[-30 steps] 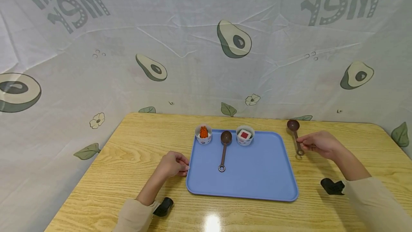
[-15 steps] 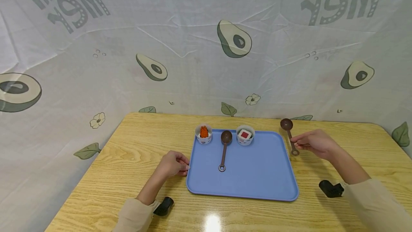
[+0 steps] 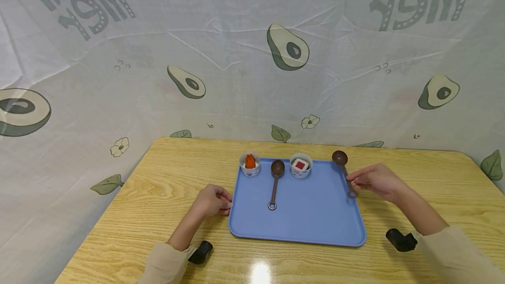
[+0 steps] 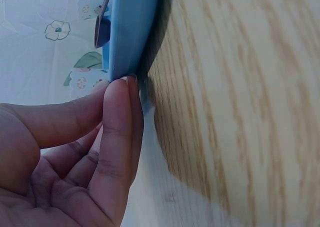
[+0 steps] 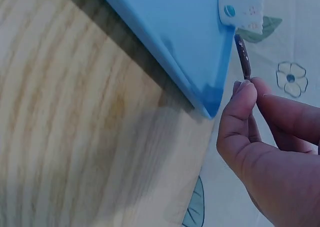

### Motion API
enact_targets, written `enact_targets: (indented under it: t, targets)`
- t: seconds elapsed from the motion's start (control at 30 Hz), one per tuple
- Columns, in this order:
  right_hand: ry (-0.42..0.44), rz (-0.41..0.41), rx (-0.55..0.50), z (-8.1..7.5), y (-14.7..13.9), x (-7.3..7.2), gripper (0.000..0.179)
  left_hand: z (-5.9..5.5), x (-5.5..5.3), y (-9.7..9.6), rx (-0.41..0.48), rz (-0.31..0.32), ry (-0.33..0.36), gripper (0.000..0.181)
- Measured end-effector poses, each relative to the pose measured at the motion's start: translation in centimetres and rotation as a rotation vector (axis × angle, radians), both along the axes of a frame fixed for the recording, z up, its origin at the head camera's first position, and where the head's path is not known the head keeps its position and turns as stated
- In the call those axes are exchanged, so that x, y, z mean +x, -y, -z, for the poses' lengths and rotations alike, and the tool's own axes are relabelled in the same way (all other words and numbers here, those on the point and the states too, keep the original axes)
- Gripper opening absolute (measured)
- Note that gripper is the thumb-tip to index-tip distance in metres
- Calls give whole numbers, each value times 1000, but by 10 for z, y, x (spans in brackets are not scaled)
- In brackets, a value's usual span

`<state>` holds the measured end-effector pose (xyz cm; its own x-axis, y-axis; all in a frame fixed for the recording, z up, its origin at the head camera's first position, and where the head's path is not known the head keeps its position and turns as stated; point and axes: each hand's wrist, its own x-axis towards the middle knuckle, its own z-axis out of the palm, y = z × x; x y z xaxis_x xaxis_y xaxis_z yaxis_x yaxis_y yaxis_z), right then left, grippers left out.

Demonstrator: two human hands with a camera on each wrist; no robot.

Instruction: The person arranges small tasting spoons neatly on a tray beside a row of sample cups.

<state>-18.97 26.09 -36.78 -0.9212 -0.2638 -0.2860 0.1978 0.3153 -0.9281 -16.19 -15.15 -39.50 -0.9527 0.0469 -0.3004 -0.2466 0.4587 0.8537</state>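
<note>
In the head view my right hand [image 3: 376, 182] pinches the handle of a brown measuring spoon [image 3: 339, 157] between thumb and fingers. This spoon hangs over the right edge of a blue tray [image 3: 307, 218], its bowl facing up near the far corner. At the tray's left side my left hand [image 3: 213, 200] grips the rim; the left wrist view shows thumb and fingertips [image 4: 118, 87] pinching it. A second brown measuring spoon [image 3: 278, 168] lies on the tray. It sits between a paper cup [image 3: 250, 172] with an orange-topped sushi piece and another paper cup [image 3: 300, 174] with a white, red-centred piece.
A wooden table [image 3: 177, 161] carries the tray. Behind it hangs a pale cloth [image 3: 229, 100] printed with avocados and leaves. Black wrist mounts [image 3: 201, 252] stick out near both beige sleeves [image 3: 453, 253].
My right hand has moved left with the measuring spoon, from above the table right of the tray to over the tray's right edge. My left hand has stayed at the rim.
</note>
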Motion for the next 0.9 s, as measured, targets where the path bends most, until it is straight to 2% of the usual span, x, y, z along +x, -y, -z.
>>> enact_targets:
  t: [0.7,0.9]
  targets:
    - [19,-7,-15,12,24,14,26,1,1,-1,-6,3,-10,6]
    - [20,-2,-54,14,30,14,26,1,1,-1,-8,2,-8,7]
